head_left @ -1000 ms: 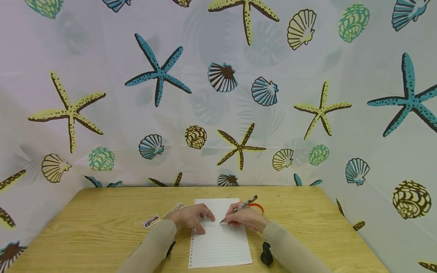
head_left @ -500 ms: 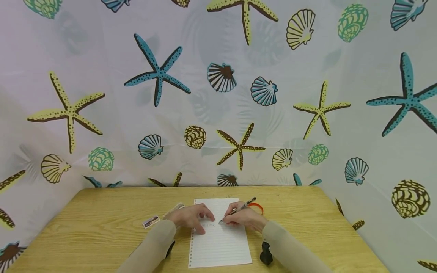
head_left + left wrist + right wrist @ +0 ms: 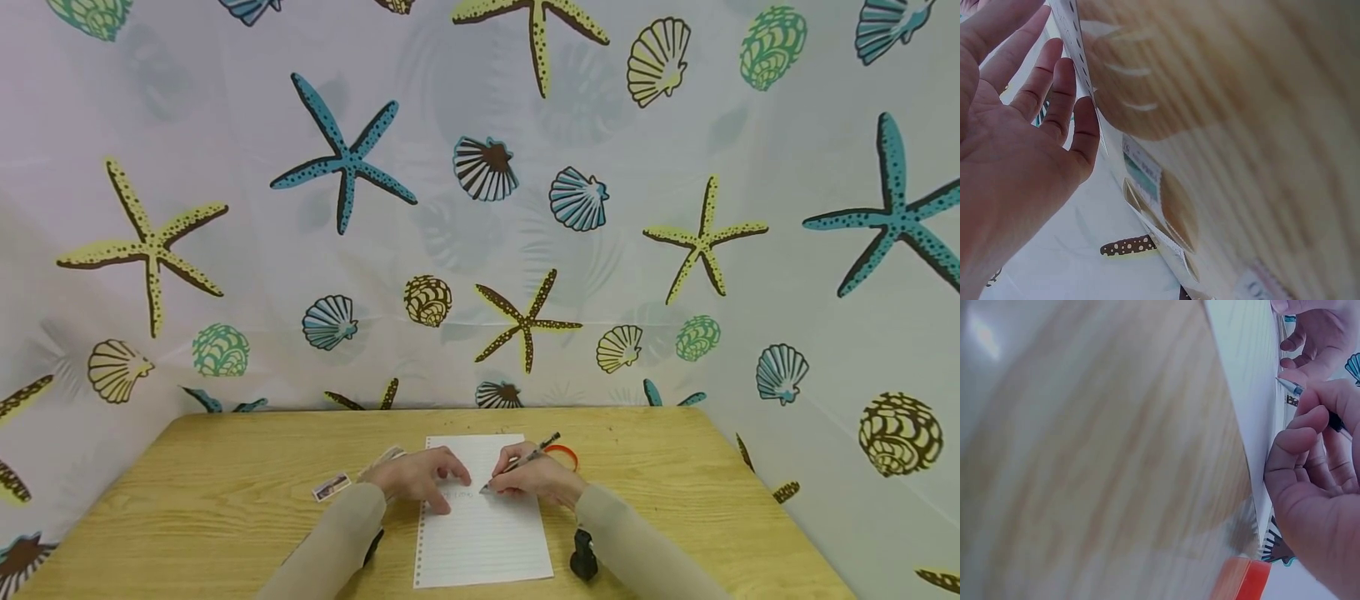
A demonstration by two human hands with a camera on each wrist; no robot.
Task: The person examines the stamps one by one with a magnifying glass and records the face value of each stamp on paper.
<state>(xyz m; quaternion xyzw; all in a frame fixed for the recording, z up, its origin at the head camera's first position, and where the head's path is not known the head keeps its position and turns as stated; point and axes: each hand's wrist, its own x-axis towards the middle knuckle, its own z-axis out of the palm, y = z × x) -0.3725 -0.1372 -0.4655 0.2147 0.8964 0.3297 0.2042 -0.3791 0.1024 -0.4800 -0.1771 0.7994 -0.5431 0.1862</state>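
Observation:
A sheet of lined paper (image 3: 483,546) with punched holes down its left edge lies on the wooden table. Faint handwriting (image 3: 456,495) runs across its upper part. My right hand (image 3: 536,477) pinches a pen (image 3: 536,451), its tip at the paper just right of the writing; the right wrist view shows the pen's pointed tip (image 3: 1289,385) near the sheet. On the paper's upper left my left hand (image 3: 423,477) rests with spread, loosely bent fingers and holds nothing. In the left wrist view those fingers (image 3: 1060,100) lie along the punched edge.
A small stamp-like picture slip (image 3: 332,487) lies left of the left hand, with more paper pieces (image 3: 390,455) partly hidden behind that hand. An orange-red ring (image 3: 564,456) sits beyond the right hand. A curtain (image 3: 480,250) printed with starfish and shells surrounds the wooden table (image 3: 225,500).
The pen and right hand have shifted very slightly left over the paper. The left hand keeps its place, and the whole head view has drifted a little.

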